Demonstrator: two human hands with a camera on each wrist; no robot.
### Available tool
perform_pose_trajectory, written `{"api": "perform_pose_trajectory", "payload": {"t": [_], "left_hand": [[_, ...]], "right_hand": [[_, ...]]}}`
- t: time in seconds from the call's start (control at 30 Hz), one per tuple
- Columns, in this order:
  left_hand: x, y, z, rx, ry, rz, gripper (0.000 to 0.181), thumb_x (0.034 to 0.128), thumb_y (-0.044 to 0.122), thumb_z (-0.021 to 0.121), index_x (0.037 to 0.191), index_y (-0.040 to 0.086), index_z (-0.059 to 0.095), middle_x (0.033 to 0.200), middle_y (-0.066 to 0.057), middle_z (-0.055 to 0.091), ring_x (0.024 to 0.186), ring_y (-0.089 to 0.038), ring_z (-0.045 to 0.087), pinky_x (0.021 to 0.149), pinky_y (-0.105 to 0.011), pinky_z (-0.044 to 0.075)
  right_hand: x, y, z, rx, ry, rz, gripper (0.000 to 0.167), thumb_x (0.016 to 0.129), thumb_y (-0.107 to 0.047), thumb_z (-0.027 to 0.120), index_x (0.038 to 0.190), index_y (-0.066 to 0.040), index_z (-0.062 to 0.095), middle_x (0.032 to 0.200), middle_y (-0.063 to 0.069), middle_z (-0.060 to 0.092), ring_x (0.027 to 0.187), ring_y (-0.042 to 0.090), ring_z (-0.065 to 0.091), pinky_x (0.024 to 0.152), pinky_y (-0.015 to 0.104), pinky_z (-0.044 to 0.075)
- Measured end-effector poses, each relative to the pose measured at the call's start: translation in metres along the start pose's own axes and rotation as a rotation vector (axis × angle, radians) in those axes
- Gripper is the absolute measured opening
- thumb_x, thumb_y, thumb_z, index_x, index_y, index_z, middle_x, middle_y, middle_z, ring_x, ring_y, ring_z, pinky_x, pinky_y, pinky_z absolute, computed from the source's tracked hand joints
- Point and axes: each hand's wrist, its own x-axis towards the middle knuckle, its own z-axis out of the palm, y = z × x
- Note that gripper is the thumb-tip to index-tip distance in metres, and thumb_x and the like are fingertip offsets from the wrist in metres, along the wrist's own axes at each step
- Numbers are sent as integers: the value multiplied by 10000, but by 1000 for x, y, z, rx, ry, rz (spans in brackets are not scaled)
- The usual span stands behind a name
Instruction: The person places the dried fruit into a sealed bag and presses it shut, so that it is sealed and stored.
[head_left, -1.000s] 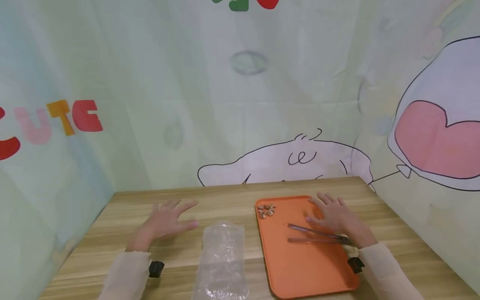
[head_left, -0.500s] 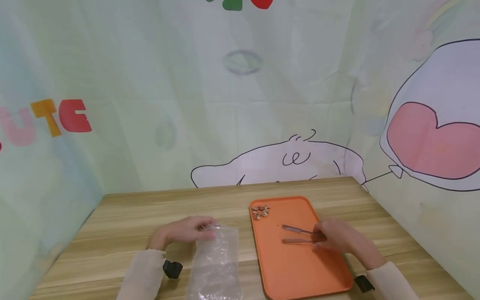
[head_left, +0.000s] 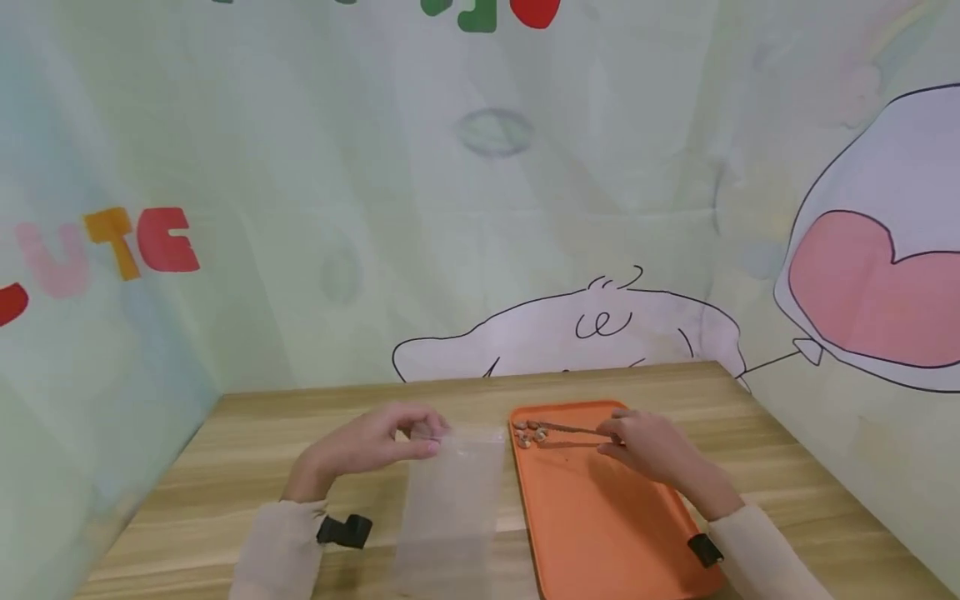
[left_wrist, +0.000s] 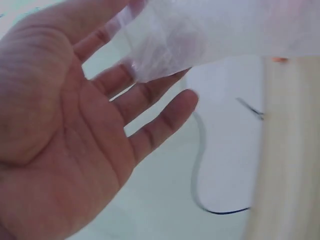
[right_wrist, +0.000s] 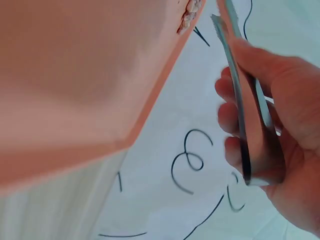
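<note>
My left hand (head_left: pixel 367 442) pinches the top edge of a clear plastic zip bag (head_left: pixel 453 508) between thumb and fingers; the bag hangs down beside the tray. In the left wrist view the thin film of the bag (left_wrist: pixel 225 30) lies against the fingertips. My right hand (head_left: pixel 656 446) grips metal tongs (right_wrist: pixel 242 110) over the orange tray (head_left: pixel 592 533). Their arms stand apart, and the tips point left at a small cluster of brown nuts or shells (head_left: pixel 525 442) in the tray's far left corner. Whether the tips touch any piece cannot be told.
The wood-grain table (head_left: pixel 300 417) extends around the tray and bag. Behind it and at the sides hangs a printed cloth (head_left: pixel 375 208) with letters and a cartoon figure. A small black device (head_left: pixel 347 531) is worn on each wrist.
My left hand has reached the bag and raised its top edge. My right hand has picked up the tongs from the tray and carried them up and left to the brown pieces.
</note>
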Motion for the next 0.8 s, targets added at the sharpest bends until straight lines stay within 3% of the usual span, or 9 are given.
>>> {"api": "perform_pose_trajectory", "payload": {"t": [0.13,0.23,0.47,0.57,0.7,0.8], "left_hand": [[-1,7,-2,53,136,53,45,985,237,665,998,195,657,1213,-17,667,971,-128,631,803,-344,515],[-4,9,0,86,173,79,57,978,243,674,950,204,644,1223,-31,658,966,-127,633,794,-342,512],[-5,18,-9,112,138,113,91,993,265,651,949,187,666,1230,-41,632,1097,-215,608,855,-408,507],[-6,20,-16,125,130,98,87,989,263,657,969,182,683,1218,-30,630,1112,-221,599,890,-423,501],[-10,23,-22,153,111,61,99,990,287,652,1005,200,698,1252,-19,624,1129,-213,588,927,-439,487],[-11,25,-23,173,97,49,128,1001,303,633,1038,213,716,1282,-15,619,1141,-206,589,944,-433,482]], "right_hand": [[16,-7,10,-129,35,-33,119,843,-237,804,921,-156,764,763,-50,589,563,34,468,465,188,360],[20,-12,18,-146,27,-53,86,837,-243,809,867,-179,761,721,-74,563,532,14,427,446,180,334],[26,-12,26,-125,49,-27,57,832,-180,809,833,-150,761,748,-61,596,590,70,565,503,204,442],[31,-10,21,-133,76,-27,52,835,-171,805,855,-134,774,781,-51,642,622,87,615,515,201,462],[38,-15,-1,-80,148,10,52,861,-162,783,898,-126,782,797,-62,668,646,90,631,540,219,474],[42,-26,-30,19,261,11,71,860,-124,780,931,-134,784,780,-95,653,592,40,559,520,225,442]]}}
